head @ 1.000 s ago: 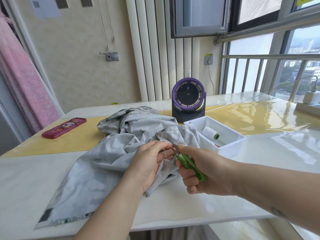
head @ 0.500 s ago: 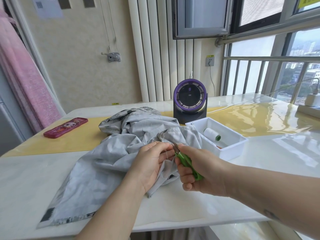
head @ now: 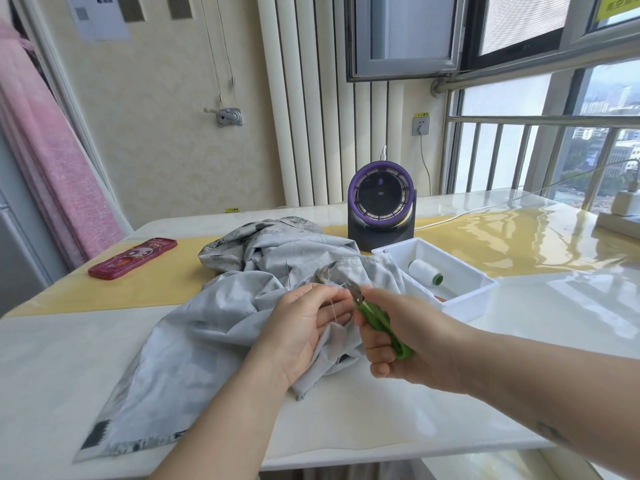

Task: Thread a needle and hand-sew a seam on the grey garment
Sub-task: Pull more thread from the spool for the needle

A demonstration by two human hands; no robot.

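Both your hands meet over grey garment (head: 221, 327) heaped on desk (head: 381, 427). Your left hand (head: 304, 327) pinches thread (head: 333, 308) against fabric fold; your right hand (head: 412, 344), just beside it, grips green snips (head: 379, 323), blades touching thread.

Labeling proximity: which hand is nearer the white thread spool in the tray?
Right. The right hand, gripping green snips, sits just front-left of the thread spool; the left hand is farther left, on the grey garment.
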